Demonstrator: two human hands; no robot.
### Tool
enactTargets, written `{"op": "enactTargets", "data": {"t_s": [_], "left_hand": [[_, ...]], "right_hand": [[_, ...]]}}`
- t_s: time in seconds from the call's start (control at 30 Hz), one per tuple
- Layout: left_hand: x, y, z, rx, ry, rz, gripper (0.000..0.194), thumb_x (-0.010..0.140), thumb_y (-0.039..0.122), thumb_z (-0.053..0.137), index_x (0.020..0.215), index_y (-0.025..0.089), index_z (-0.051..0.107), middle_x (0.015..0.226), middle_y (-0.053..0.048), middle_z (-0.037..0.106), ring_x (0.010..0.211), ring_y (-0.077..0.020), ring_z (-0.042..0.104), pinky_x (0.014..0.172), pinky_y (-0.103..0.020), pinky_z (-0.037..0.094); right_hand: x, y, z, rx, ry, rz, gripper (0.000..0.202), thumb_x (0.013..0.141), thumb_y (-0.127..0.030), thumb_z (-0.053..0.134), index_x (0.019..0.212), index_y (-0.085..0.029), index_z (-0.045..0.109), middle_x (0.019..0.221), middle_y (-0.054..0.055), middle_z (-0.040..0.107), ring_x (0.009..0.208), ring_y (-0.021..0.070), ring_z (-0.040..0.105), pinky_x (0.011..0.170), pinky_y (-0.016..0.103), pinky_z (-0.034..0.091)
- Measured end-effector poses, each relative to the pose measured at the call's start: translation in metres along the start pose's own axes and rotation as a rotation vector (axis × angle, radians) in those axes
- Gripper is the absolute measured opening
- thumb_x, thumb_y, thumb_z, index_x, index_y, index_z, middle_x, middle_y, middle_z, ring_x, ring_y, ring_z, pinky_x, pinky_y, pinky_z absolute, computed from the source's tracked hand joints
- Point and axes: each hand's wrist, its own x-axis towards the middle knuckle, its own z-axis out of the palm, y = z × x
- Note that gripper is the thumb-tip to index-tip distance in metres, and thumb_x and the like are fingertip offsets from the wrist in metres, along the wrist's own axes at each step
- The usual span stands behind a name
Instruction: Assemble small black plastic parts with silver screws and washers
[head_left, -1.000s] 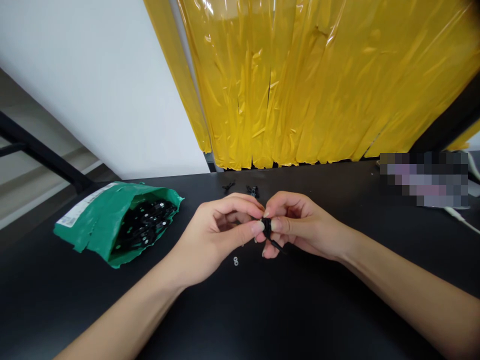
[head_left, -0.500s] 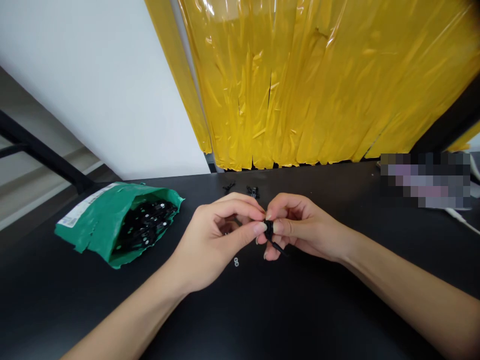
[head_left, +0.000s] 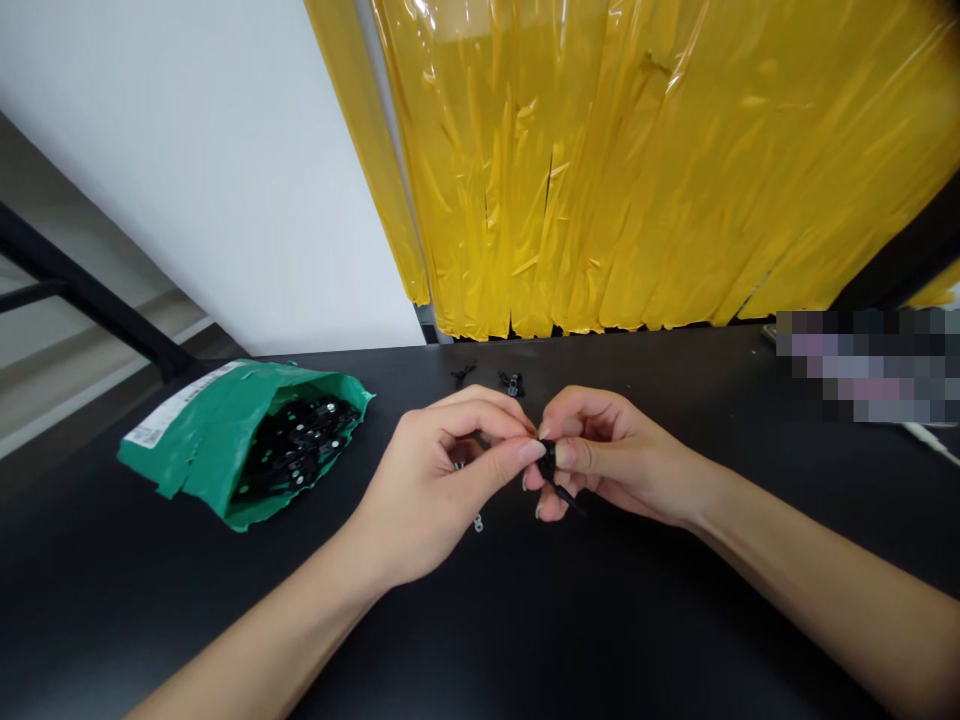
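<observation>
Between my two hands is a small black part [head_left: 549, 462] with a thin dark tail slanting down to the right. Its exact kind I cannot make out. My left hand [head_left: 431, 485] pinches its left side between thumb and fingertips. From the right, my right hand [head_left: 630, 455] grips the same part with thumb and forefinger, the other fingers curled beneath. Just below the left thumb lies a small pale piece with round holes [head_left: 478, 523], partly covered by the hand. Beyond the fingers rest a small black clip-like piece [head_left: 512, 384] and a thin black piece [head_left: 463, 373].
An open green bag [head_left: 187, 430] full of small black parts [head_left: 300, 445] lies at the left of the black table [head_left: 600, 620]. Yellow plastic strips [head_left: 600, 200] and a white panel [head_left: 247, 180] stand behind. A white cable [head_left: 930, 442] lies at the right, near a blurred-out object.
The whole view has shifted slightly, so things appear a little farther right. Both hands keep their pinch on the black part, with hardly any change in the fingers.
</observation>
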Motion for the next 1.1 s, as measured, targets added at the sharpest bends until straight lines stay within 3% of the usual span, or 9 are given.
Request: {"op": "enactTargets", "data": {"t_s": [0.17,0.27,0.37,0.53,0.83,1.1], "left_hand": [[0.004,-0.010,-0.005,-0.290,-0.098,-0.143,0.008,0.089,0.023,0.085,0.095,0.022,0.080,0.093,0.001,0.071,0.072,-0.0063,0.069,0.063,-0.015,0.053],[0.005,-0.014,-0.010,-0.242,-0.074,-0.174,0.011,0.096,0.033,0.078,0.100,0.024,0.080,0.084,0.000,0.073,0.075,-0.0076,0.067,0.063,-0.014,0.050],[0.005,-0.015,-0.012,-0.156,-0.055,-0.163,0.020,0.099,0.038,0.073,0.091,0.021,0.080,0.089,-0.001,0.071,0.076,-0.0085,0.065,0.062,-0.016,0.049],[0.006,-0.015,-0.013,-0.092,-0.045,-0.141,0.022,0.100,0.041,0.072,0.103,0.022,0.082,0.096,-0.003,0.071,0.077,-0.0102,0.066,0.062,-0.019,0.050],[0.007,-0.012,-0.011,-0.108,-0.039,-0.118,0.016,0.094,0.036,0.079,0.093,0.020,0.082,0.099,-0.003,0.069,0.076,-0.0104,0.067,0.059,-0.018,0.050],[0.007,-0.010,-0.009,-0.154,0.028,-0.138,0.013,0.088,0.031,0.085,0.088,0.018,0.082,0.101,-0.003,0.068,0.070,-0.0091,0.068,0.057,-0.017,0.051]], "right_hand": [[0.002,-0.002,0.004,-0.022,0.039,-0.036,0.007,0.093,-0.028,0.083,0.098,-0.027,0.078,0.088,-0.002,0.084,0.074,0.0134,0.083,0.067,0.017,0.065],[0.003,-0.004,0.008,-0.058,0.093,-0.069,0.010,0.092,-0.025,0.084,0.100,-0.028,0.081,0.090,-0.002,0.085,0.075,0.0124,0.083,0.069,0.017,0.066],[0.003,-0.005,0.012,-0.112,0.160,-0.097,0.016,0.089,-0.023,0.086,0.104,-0.027,0.083,0.090,-0.001,0.085,0.079,0.0120,0.083,0.070,0.016,0.065],[0.006,-0.006,0.018,-0.147,0.242,-0.138,0.021,0.084,-0.017,0.089,0.103,-0.025,0.085,0.085,0.000,0.085,0.076,0.0095,0.080,0.069,0.013,0.064],[0.007,-0.007,0.019,-0.177,0.228,-0.188,0.023,0.082,-0.013,0.089,0.101,-0.026,0.085,0.083,0.000,0.084,0.075,0.0090,0.079,0.070,0.014,0.064],[0.004,-0.007,0.016,-0.136,0.234,-0.125,0.013,0.086,-0.020,0.088,0.098,-0.025,0.083,0.087,0.000,0.084,0.081,0.0129,0.082,0.071,0.018,0.067]]}}
